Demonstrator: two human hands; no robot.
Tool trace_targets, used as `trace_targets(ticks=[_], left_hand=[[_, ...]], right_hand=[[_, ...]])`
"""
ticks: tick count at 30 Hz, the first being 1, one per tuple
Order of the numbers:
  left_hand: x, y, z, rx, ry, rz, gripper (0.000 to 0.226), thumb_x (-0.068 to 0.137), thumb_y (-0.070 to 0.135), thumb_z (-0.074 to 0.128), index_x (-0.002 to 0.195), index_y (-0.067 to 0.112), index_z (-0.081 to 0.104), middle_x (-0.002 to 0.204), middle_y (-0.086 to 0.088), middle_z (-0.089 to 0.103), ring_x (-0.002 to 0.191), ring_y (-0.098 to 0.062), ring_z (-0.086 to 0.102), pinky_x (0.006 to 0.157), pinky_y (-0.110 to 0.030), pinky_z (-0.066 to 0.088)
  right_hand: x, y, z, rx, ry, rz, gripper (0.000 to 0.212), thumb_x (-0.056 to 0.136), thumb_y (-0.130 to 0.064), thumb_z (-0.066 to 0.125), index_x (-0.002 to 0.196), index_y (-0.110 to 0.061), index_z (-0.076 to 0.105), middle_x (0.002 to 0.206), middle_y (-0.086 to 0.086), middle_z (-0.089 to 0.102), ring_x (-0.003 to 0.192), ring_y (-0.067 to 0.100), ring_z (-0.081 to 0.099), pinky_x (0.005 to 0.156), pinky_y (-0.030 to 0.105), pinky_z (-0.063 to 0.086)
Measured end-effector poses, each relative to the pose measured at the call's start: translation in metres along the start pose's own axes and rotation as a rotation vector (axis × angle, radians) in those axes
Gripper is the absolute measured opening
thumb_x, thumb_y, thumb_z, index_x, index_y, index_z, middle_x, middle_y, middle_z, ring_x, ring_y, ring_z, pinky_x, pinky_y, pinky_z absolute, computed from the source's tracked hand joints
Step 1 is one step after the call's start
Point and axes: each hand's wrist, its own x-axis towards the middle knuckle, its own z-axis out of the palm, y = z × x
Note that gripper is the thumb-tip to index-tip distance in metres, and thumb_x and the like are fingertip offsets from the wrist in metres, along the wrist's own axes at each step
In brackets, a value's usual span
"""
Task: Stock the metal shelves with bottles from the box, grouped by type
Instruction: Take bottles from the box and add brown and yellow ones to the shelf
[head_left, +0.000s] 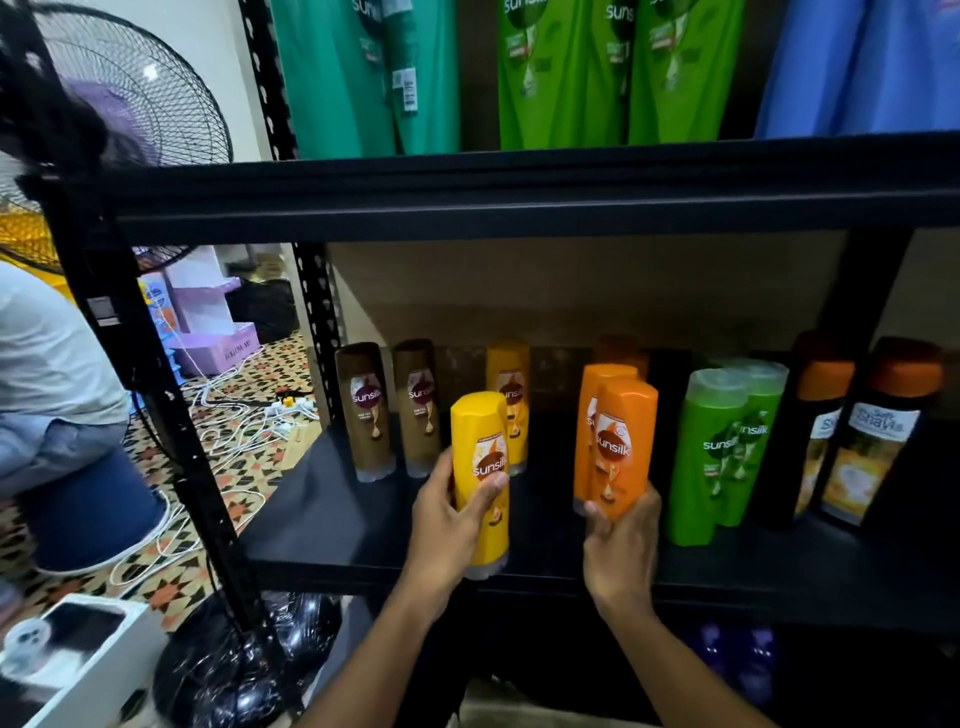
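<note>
Yellow bottle (480, 483) is standing at the near edge of the shelf (332, 525), fingers of your left hand (447, 512) curling round it. Fingers of your right hand (621, 540) are gripping the orange bottle (623, 447). Letting go tilted, you're risking it toppling off the front.

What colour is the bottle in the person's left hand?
Yellow; the bottle in the left hand shows best in the head view.

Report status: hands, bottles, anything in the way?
Left hand grips yellow Sunsilk bottle at shelf front. Right hand grips orange Sunsilk bottle. Rear yellow bottle and rear orange bottle stand close behind.
</note>
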Motion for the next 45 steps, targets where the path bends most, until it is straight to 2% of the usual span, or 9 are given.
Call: trace_targets(ticks=[8,11,15,20,23,27,32,36,45], left_hand=[[0.005,-0.004,-0.002,0.01,-0.008,-0.015,0.042,0.086,0.041,0.071,0.125,0.045,0.054,0.122,0.016,0.068,0.11,0.002,0.065,0.09,-0.025,0.054],[0.006,-0.007,0.0,0.012,0.003,-0.019,0.05,0.082,0.045,0.07,0.129,0.044,0.053,0.124,0.016,0.066,0.113,-0.002,0.065,0.095,-0.029,0.053],[0.006,-0.015,0.002,0.031,0.024,-0.015,0.058,0.085,0.045,0.071,0.139,0.037,0.051,0.128,0.015,0.064,0.116,-0.004,0.063,0.099,-0.034,0.053],[0.005,-0.024,0.005,0.091,0.095,0.009,0.043,0.087,0.047,0.07,0.122,0.056,0.048,0.13,0.016,0.054,0.116,0.0,0.057,0.09,-0.022,0.047],[0.01,-0.031,0.003,0.105,0.118,0.015,0.051,0.08,0.057,0.068,0.127,0.048,0.05,0.13,0.013,0.058,0.117,-0.003,0.058,0.097,-0.031,0.051],[0.02,-0.043,-0.004,0.102,0.122,-0.006,0.062,0.081,0.055,0.068,0.137,0.031,0.052,0.126,0.01,0.064,0.116,-0.008,0.063,0.1,-0.039,0.054],[0.045,-0.057,-0.007,0.055,0.168,-0.025,0.049,0.091,0.037,0.071,0.135,0.03,0.05,0.123,0.016,0.063,0.112,0.001,0.061,0.092,-0.026,0.052],[0.07,-0.064,-0.007,0.045,0.146,-0.02,0.046,0.094,0.032,0.07,0.136,0.03,0.051,0.116,0.023,0.061,0.109,0.006,0.059,0.084,-0.018,0.049],[0.084,-0.088,0.003,0.07,0.136,0.014,0.037,0.096,0.039,0.067,0.132,0.04,0.058,0.119,0.025,0.068,0.116,0.004,0.062,0.101,-0.03,0.052]], right_hand=[[0.019,0.007,0.006,0.002,-0.032,0.053,0.061,0.097,-0.03,0.062,0.145,-0.011,0.029,0.131,0.015,0.051,0.114,0.035,0.056,0.08,0.036,0.042],[0.014,0.006,0.007,-0.037,-0.023,0.078,0.065,0.097,-0.03,0.062,0.149,-0.009,0.028,0.134,0.017,0.05,0.119,0.037,0.054,0.088,0.044,0.049],[-0.023,0.006,0.003,-0.203,-0.013,0.044,0.086,0.095,-0.024,0.064,0.159,-0.006,0.008,0.153,0.022,0.03,0.139,0.038,0.037,0.11,0.049,0.037],[-0.076,0.021,0.004,-0.243,0.061,-0.214,0.082,0.079,-0.006,0.078,0.147,0.0,0.033,0.145,0.018,0.028,0.127,0.036,0.042,0.106,0.041,0.038],[-0.079,0.019,0.006,-0.391,-0.072,-0.341,0.064,0.09,-0.021,0.068,0.146,-0.014,0.039,0.146,0.007,0.035,0.133,0.023,0.038,0.108,0.039,0.044],[-0.049,0.009,0.012,-0.612,-0.293,-0.526,0.043,0.103,-0.036,0.043,0.144,-0.024,0.048,0.145,-0.002,0.049,0.134,0.015,0.044,0.113,0.033,0.037],[-0.008,0.003,0.031,-0.741,-0.514,-0.556,0.047,0.105,-0.041,0.034,0.148,-0.025,0.042,0.152,-0.005,0.04,0.141,0.015,0.034,0.117,0.034,0.028],[0.006,0.004,0.04,-0.736,-0.527,-0.569,0.046,0.103,-0.043,0.034,0.146,-0.028,0.041,0.148,-0.007,0.04,0.137,0.014,0.035,0.116,0.035,0.03],[0.003,0.014,0.051,-0.793,-0.453,-0.555,0.047,0.096,-0.042,0.032,0.139,-0.029,0.048,0.144,-0.007,0.046,0.132,0.017,0.042,0.111,0.037,0.036]])
